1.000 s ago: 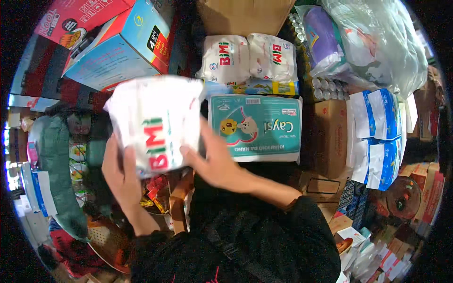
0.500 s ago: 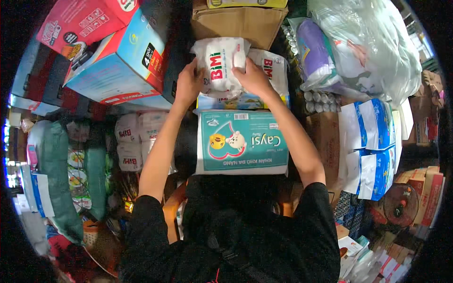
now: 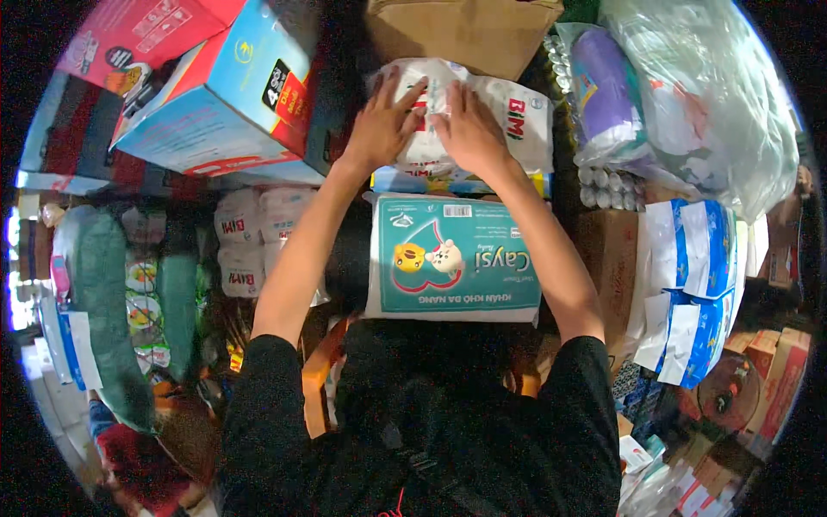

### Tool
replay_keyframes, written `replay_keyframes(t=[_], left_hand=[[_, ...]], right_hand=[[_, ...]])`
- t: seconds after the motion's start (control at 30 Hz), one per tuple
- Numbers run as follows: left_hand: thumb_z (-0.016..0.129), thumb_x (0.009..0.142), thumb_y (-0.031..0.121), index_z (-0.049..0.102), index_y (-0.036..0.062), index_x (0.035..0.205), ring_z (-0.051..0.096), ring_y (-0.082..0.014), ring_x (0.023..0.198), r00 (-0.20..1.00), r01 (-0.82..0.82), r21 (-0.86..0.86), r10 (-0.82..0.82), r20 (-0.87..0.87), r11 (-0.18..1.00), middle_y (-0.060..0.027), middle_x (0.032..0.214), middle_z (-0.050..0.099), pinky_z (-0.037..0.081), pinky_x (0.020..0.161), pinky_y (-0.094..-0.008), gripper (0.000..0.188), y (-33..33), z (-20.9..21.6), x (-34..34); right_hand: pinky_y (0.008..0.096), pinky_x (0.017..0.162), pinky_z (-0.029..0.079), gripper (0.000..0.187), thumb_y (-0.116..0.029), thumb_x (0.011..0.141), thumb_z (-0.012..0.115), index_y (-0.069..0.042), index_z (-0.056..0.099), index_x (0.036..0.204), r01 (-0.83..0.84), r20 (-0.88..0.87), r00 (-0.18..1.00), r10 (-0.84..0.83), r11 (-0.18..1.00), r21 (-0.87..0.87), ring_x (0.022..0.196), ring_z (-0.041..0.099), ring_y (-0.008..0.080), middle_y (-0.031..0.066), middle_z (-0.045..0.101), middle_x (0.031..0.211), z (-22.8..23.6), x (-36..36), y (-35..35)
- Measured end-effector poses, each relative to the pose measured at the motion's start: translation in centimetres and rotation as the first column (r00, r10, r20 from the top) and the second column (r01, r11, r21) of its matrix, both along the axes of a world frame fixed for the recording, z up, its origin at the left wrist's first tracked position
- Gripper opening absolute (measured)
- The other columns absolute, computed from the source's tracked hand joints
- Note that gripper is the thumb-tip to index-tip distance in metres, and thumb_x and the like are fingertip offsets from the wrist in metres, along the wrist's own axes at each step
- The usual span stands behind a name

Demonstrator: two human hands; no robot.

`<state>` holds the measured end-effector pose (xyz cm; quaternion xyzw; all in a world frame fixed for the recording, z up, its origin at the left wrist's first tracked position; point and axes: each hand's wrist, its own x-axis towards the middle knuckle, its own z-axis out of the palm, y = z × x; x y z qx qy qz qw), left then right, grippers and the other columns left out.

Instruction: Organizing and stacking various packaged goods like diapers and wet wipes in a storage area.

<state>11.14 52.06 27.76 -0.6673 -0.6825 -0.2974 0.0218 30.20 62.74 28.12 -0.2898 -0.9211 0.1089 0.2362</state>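
Observation:
My left hand [image 3: 379, 127] lies with fingers spread on a white plastic-wrapped pack [image 3: 424, 155] with coloured print, pressing on its top left part. Beside it my right hand [image 3: 474, 129] rests flat on the same pack, fingers stretched out. A similar white pack [image 3: 532, 129] sits against it on the right. Both lie on a blue and yellow pack [image 3: 413, 179], mostly hidden under them. Nearer to me is a teal and white soft pack [image 3: 457, 250] with two cartoon animal heads; my forearms pass on either side of it.
A brown cardboard box [image 3: 465, 34] stands just beyond the packs. A large light-blue and red carton [image 3: 215, 103] is at left. Bagged purple goods [image 3: 607, 95] and blue and white packs [image 3: 685, 284] crowd the right. An orange chair arm [image 3: 319, 388] shows near me.
My hands have gone from gripping the white pack by its sides to lying flat on it; it now sits level beside its neighbour. A person in dark red has appeared at lower left.

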Motion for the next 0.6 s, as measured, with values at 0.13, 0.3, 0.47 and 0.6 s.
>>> replay_keyframes(t=[0.13,0.3,0.47,0.6], left_hand=[[0.055,0.111,0.043,0.043,0.0292,0.168,0.040,-0.0525,0.153,0.998,0.010,-0.038,-0.008,0.055,0.999,-0.0286,0.171,0.036,0.040,0.122,-0.0611,0.060,-0.9,0.9,-0.1],[0.062,0.105,0.020,0.056,0.0155,0.158,0.048,-0.0428,0.151,0.999,-0.035,0.188,0.036,-0.001,0.982,-0.0209,0.165,0.050,0.040,0.124,-0.0513,0.053,-6.4,2.7,0.4],[0.061,0.102,0.008,0.066,0.0060,0.144,0.052,-0.0381,0.148,0.968,-0.214,0.239,0.173,0.182,0.947,-0.0191,0.159,0.057,0.040,0.123,-0.0493,0.043,-17.8,0.0,-1.7],[0.056,0.109,0.013,0.072,0.0029,0.129,0.058,-0.0387,0.137,0.820,-0.571,0.211,0.563,0.102,0.793,-0.0182,0.149,0.063,0.043,0.119,-0.0496,0.028,-27.6,-3.5,-5.2]], right_hand=[[0.0593,0.116,0.045,0.078,-0.042,0.105,0.063,0.012,0.040,0.156,0.011,0.038,0.999,-0.012,1.000,0.030,0.136,0.056,0.0533,0.0377,0.051,0.154,-0.2,0.0,-0.1],[0.0564,0.124,0.037,0.084,-0.045,0.107,0.060,0.010,0.031,0.164,0.145,0.119,0.984,-0.134,0.985,-0.090,0.150,0.044,0.0536,0.0396,0.041,0.163,3.9,0.1,-1.6],[0.0522,0.128,0.034,0.086,-0.041,0.106,0.067,0.009,0.030,0.166,-0.087,-0.323,0.946,-0.024,0.942,-0.325,0.156,0.041,0.0462,0.0360,0.038,0.167,9.7,0.8,-10.3],[0.0445,0.130,0.032,0.066,-0.023,0.104,0.072,0.003,0.048,0.160,-0.496,-0.537,0.836,0.110,0.570,-0.655,0.156,0.045,0.0344,0.0246,0.050,0.165,13.0,3.7,-23.7]])
